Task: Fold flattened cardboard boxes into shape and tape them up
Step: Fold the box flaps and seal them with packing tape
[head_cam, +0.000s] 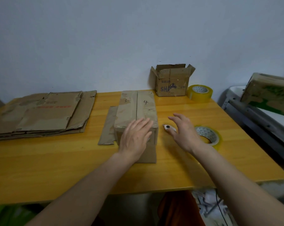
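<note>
A folded brown cardboard box [138,108], marked "3" and "4" on its top flaps, stands in the middle of the yellow table [56,160], with a loose flap lying flat at its left and another at its front. My left hand [135,137] rests flat on the box's near top edge and front face, fingers together. My right hand [184,132] hovers just right of the box with spread fingers, above a small white cutter [168,127]. A roll of clear yellowish tape [209,136] lies right behind that hand.
A stack of flattened cardboard boxes [43,113] lies at the table's left. A small open box [172,80] stands by the wall, a second tape roll [200,93] beside it. A metal shelf with a green-printed carton [268,93] is at the right.
</note>
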`<state>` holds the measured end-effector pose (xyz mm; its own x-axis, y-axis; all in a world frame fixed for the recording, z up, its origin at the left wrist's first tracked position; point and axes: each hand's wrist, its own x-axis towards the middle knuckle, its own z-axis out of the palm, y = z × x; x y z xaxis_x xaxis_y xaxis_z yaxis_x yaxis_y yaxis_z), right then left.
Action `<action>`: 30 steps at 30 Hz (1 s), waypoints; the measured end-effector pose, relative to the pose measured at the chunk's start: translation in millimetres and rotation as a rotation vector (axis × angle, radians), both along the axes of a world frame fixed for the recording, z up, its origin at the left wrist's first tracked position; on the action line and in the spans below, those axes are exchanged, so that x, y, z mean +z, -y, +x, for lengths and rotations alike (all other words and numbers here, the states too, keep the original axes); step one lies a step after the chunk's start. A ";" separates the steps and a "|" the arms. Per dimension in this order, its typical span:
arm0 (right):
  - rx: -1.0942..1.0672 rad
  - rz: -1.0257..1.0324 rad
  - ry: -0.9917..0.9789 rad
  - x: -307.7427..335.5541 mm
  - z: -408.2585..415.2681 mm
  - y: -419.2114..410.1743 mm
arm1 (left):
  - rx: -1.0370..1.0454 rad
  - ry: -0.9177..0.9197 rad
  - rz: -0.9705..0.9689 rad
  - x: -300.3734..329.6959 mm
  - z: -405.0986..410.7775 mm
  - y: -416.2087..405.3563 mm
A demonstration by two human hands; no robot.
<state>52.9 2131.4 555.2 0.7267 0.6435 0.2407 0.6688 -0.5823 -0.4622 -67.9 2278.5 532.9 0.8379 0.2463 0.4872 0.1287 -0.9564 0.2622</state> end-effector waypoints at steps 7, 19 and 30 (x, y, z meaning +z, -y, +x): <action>-0.343 -0.496 0.056 -16.9 15.1 51.6 | 0.191 0.109 -0.441 17.3 23.2 -5.2; 0.140 0.207 -0.279 36.1 -16.9 44.0 | -0.010 0.085 -0.723 58.5 4.1 -4.9; 0.387 0.278 -0.352 68.4 -53.9 3.8 | -0.020 0.194 -0.536 78.5 -46.9 -7.1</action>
